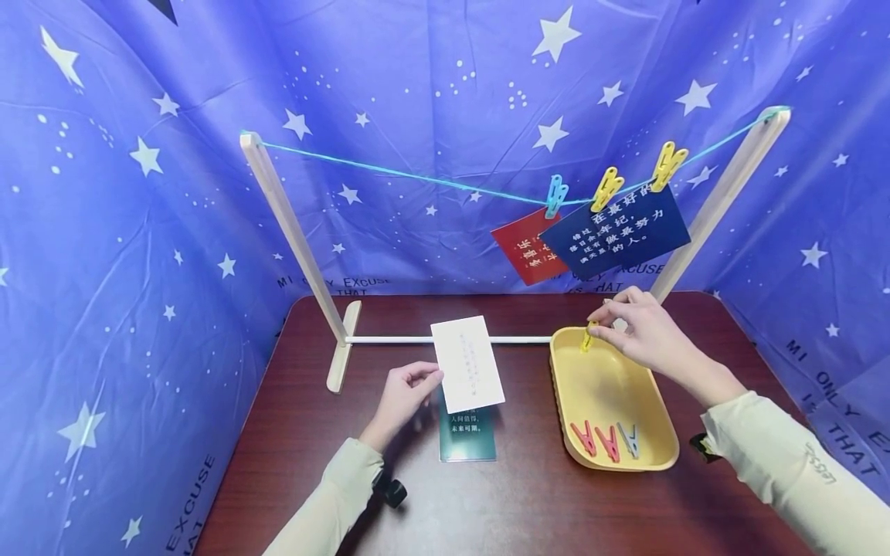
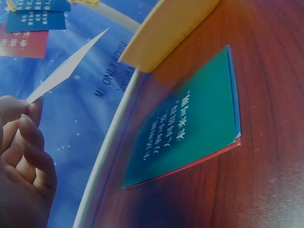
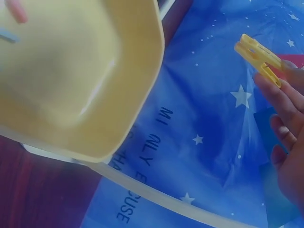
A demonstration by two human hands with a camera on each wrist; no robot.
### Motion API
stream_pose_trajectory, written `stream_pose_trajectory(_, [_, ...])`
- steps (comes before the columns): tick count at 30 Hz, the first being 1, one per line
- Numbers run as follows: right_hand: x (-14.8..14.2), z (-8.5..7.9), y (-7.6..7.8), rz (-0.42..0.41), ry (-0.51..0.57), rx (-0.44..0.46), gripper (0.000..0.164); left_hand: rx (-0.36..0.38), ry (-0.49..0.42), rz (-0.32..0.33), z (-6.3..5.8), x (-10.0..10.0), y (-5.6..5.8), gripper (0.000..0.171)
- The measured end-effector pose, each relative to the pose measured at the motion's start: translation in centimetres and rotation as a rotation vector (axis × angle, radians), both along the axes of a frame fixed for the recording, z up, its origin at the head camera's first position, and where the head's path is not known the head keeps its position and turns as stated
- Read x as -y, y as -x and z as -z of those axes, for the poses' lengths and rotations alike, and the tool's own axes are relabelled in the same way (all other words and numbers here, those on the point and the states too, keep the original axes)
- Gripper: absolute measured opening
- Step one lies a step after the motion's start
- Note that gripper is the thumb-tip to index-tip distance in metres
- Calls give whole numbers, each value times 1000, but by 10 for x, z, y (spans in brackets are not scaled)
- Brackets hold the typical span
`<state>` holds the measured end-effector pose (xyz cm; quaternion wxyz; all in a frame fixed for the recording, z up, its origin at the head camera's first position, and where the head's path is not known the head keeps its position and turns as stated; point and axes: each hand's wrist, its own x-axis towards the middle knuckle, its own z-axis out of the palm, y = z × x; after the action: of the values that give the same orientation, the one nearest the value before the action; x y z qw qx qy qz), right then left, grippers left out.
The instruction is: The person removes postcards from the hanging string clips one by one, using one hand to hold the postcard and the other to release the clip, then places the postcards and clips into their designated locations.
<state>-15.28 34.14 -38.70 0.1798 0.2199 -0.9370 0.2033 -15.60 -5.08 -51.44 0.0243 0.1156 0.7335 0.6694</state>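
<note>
My left hand [image 1: 410, 394] pinches a white card [image 1: 467, 363] by its left edge, holding it up over a stack of cards with a green one [image 1: 467, 440] on top. The left wrist view shows the white card [image 2: 66, 69] nearly edge-on between thumb and finger, raised above the green card [image 2: 190, 123]. My right hand [image 1: 643, 328] pinches a yellow clothespin [image 1: 589, 337] over the far end of a yellow basket [image 1: 667, 455]. In the right wrist view the clothespin [image 3: 259, 59] is held between thumb and fingers.
Two red clothespins [image 1: 596, 440] and a grey-blue one [image 1: 629, 439] lie in the basket. Behind, a teal string [image 1: 389, 167] spans wooden posts [image 1: 295, 232]. A red card [image 1: 530, 247] and dark blue card [image 1: 626, 235] hang from it by a blue clip [image 1: 556, 195] and yellow clips [image 1: 607, 189].
</note>
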Motion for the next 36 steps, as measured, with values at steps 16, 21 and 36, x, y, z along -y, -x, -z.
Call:
stream_pose_trajectory(16, [-1,30,-2,-40,-66,21,10,94,26,60,16,6,-8,24])
stream_pose_trajectory(21, [-1,38,-3,-39,-80,33,11,81,7,76,21,10,-8,25])
stream_pose_trajectory(36, [1,56,-7,-53,-100,79,8,152,60,123,31,12,-12,31])
